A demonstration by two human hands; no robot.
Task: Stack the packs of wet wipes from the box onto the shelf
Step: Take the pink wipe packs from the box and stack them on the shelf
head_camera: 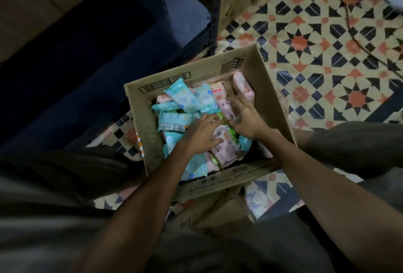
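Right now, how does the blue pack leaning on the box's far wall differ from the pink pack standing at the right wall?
The blue plastic pack is turquoise with pale dots; the pink plastic pack is soft pink. The blue pack lies tilted across other packs at the far wall; the pink pack stands on edge against the right wall. Neither hand touches them. Both are soft wet wipe packs inside the brown cardboard box.

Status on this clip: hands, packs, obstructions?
Left hand and right hand both down in box, fingers on pink pack. Grip unclear. Nothing blocking.

box (150,142) print and barcode look too blurred to read.
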